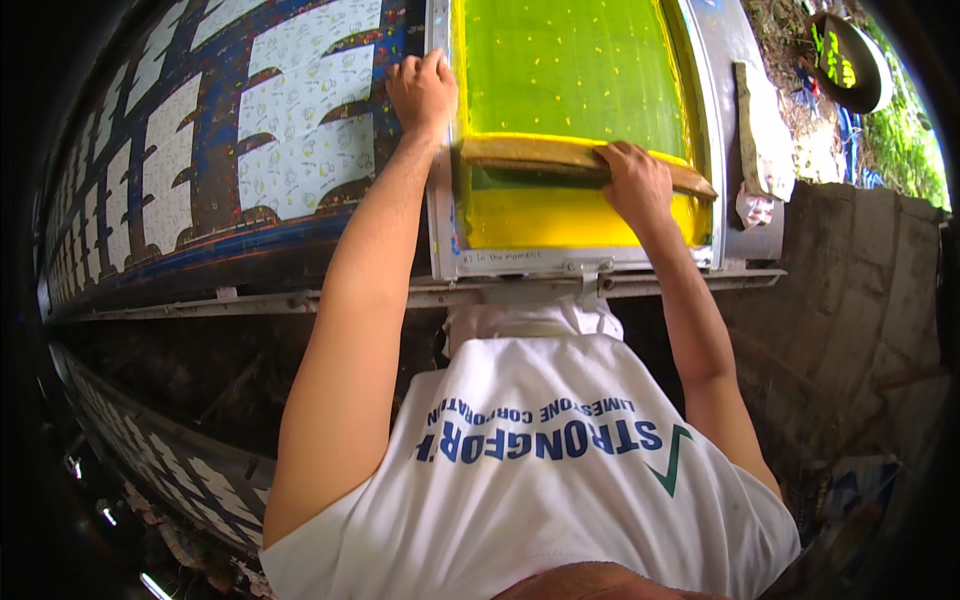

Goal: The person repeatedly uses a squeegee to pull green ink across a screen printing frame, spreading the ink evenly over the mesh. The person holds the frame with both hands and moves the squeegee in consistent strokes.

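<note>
- the wooden squeegee is gripped by the right hand, fingers curled over its top edge near the middle-right; it lies across the screen, slightly tilted, with its right end lower in the picture.
- the left hand is pressed flat, fingers closed, on the left rail of the metal screen frame; nothing is held in it, the frame is only steadied.
- the green mesh is seen beyond the squeegee, and a band of yellow ink lies between the squeegee and the near frame edge.
- white printed fabric pieces are laid in a row on the long blue-stained table to the left of the frame.
- a crumpled rag is seen on the right side of the frame, touching its rail.
- for a clean pull, it is judged that even pressure should be kept along the whole blade, since a one-handed grip can lift the far end.
- the blade is best kept at a steady lean and square to the frame, so the ink is not left streaked.
- the frame should be held down firmly by the left hand, as any shift would likely smear the print beneath.
</note>
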Motion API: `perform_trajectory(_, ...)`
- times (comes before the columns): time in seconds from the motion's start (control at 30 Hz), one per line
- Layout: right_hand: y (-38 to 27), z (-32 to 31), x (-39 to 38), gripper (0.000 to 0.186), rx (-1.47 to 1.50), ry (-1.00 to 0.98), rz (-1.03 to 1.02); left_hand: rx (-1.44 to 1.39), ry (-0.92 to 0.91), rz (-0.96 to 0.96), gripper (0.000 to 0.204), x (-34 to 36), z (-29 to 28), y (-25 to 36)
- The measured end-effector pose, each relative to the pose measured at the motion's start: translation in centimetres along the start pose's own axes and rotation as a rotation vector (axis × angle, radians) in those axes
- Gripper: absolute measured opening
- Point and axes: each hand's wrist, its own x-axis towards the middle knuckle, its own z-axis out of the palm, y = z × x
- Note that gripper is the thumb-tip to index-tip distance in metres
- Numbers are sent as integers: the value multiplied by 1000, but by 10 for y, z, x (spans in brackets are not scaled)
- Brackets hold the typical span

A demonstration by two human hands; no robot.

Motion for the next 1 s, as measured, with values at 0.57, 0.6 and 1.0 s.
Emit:
perform_trajectory(0.57, 98, -15, 366, 29, -123, -32, -1, 71, 25, 37, 22, 8, -21, 19)
perform_trajectory(0.6, 102, -16, 374, 29, -127, -27, -42, 68, 21, 38, 22, 7, -21, 19)
perform_trajectory(1.0, 100, -22, 330, 28, -157, -130, -133, 132, -25, 48, 24, 8, -22, 23)
